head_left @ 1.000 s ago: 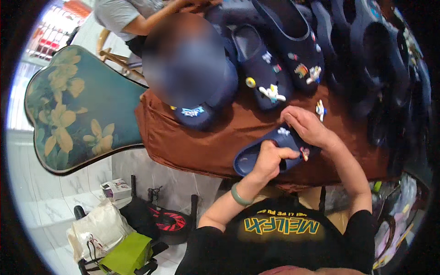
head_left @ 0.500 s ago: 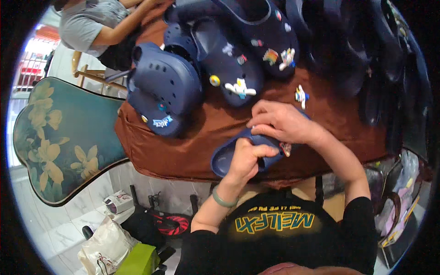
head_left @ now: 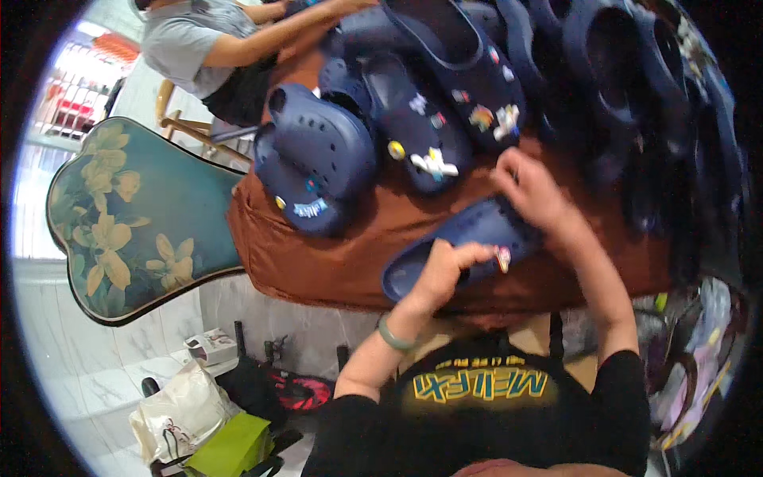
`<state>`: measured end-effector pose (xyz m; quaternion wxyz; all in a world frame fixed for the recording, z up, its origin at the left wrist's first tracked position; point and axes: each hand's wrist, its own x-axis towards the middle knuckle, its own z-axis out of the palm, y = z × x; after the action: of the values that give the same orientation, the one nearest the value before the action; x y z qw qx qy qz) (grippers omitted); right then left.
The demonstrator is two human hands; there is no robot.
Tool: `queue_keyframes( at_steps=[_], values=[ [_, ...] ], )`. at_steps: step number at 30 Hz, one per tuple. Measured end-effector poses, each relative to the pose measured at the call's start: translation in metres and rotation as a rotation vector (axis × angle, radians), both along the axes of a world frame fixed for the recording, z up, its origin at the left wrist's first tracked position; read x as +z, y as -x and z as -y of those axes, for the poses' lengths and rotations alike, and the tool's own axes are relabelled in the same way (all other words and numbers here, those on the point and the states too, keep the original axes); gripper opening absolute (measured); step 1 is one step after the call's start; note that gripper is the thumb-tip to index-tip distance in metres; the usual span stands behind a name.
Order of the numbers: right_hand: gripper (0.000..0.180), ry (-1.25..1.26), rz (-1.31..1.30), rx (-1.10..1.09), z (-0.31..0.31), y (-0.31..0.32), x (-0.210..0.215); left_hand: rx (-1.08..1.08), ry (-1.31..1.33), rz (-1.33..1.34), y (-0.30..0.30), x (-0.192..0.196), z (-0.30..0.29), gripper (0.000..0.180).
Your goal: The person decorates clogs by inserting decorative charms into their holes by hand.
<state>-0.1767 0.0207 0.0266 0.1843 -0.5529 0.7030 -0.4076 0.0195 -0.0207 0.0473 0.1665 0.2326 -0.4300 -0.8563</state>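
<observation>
A dark blue clog lies on the brown cloth in front of me, heel to the left and toe to the right. My left hand, with a pale green bangle on its wrist, grips the clog inside its opening, thumb stretched along the upper. By the thumb tip a small colourful shoe charm sits on the clog. Beyond the toe, my right hand hovers over the cloth with fingers curled together; whatever they may hold is hidden.
Charm-decorated clogs stand across the far side, with a stacked pair at the left. More dark clogs crowd the right. Another person's arm reaches in at upper left, past a flowered chair back.
My right hand has left the clog and moved away, over where a white-and-blue charm lay; that charm is now out of sight. My left hand keeps its grip. The view has shifted slightly.
</observation>
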Motion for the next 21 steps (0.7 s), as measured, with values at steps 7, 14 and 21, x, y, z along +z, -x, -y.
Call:
queue_keyframes(
  at_steps=[7,14,21],
  values=[
    [0.010,0.090,-0.453,-0.022,-0.019,0.047,-0.013,0.181,-0.106,0.021,-0.001,-0.008,0.011,0.021],
    [0.025,0.338,-0.233,-0.063,-0.051,-0.048,0.024,0.385,-0.028,0.064,-0.005,0.004,-0.005,0.022],
    [0.032,0.198,0.023,0.097,-0.072,-0.067,0.000,0.378,-0.248,0.033,-0.014,-0.007,-0.043,0.017]
  ],
)
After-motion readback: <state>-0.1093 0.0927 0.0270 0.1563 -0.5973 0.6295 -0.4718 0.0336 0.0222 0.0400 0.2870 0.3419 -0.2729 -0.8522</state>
